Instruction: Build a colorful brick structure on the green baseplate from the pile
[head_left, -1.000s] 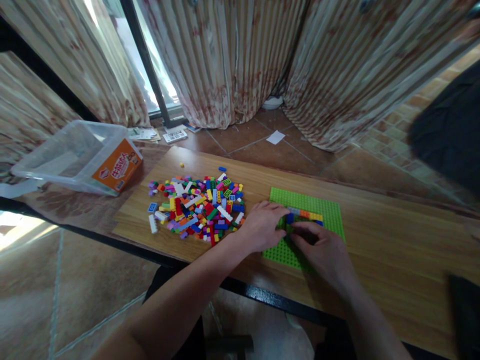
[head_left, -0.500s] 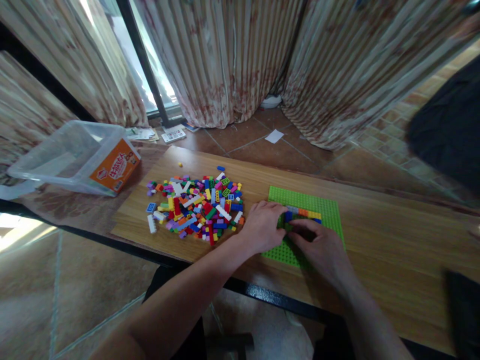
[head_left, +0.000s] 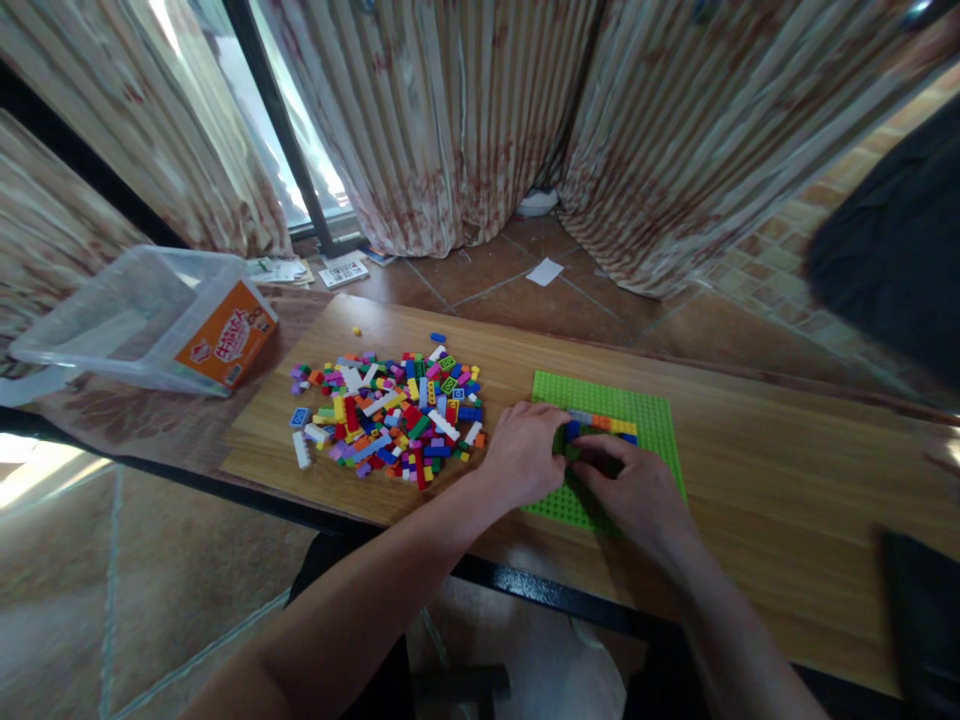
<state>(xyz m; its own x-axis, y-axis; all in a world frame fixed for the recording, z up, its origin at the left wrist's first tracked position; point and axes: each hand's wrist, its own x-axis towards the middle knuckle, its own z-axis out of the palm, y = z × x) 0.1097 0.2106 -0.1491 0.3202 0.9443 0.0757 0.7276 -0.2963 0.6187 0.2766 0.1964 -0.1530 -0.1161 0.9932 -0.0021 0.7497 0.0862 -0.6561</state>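
Observation:
A bright green studded baseplate (head_left: 651,400) lies on the wooden table. On it stands a row of building bricks (head_left: 602,423) in grey, orange and yellow, with blue bricks (head_left: 574,430) along the near side. My left hand (head_left: 523,455) rests at the plate's left part, fingers curled and thumb bent in by the blue end. Facing it, my right hand (head_left: 634,485) pinches at the near side of the row. Between the fingertips shows a dark green building brick (head_left: 571,452), mostly hidden by the fingers.
A broad pile of loose bricks (head_left: 390,420) in many colours spreads left of the plate. A clear plastic tub (head_left: 142,345) with an orange label stands at the far left. The table's dark front edge (head_left: 540,582) runs beneath my forearms. Striped curtains (head_left: 450,130) hang behind.
The whole view has shifted slightly, moving the scene a little to the left. Both hands stay at the same spot on the baseplate, with the right fingers making only small movements.

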